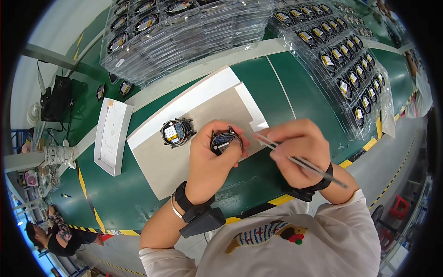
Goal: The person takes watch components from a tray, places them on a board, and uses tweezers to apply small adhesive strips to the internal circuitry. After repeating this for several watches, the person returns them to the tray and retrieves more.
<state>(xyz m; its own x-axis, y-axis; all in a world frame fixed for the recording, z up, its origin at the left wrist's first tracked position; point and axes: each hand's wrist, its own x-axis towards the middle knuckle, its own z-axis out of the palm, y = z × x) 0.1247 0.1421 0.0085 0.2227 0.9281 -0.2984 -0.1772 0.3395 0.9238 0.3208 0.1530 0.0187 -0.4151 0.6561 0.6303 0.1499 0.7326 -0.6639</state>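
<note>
My left hand [206,159] grips a round black watch case [225,140], its thumb lying across the open face. A dark circuit board shows inside the case. To its right, my right hand [302,150] pinches a pair of metal tweezers [317,170]. Their tips point toward the case and look apart from it. Left of my left hand, more watch cases [172,132] sit close together on a beige board [161,168] with white paper along its edges; a white and yellow label shows on the nearer one.
Stacked clear plastic trays [184,41] of watch parts rise at the back. Another clear tray [330,69] holding several labelled cases lies at the right. A white open box [113,136] stands at the left. Striped tape [281,200] marks the green table's near edge. A person [60,235] is at far lower left.
</note>
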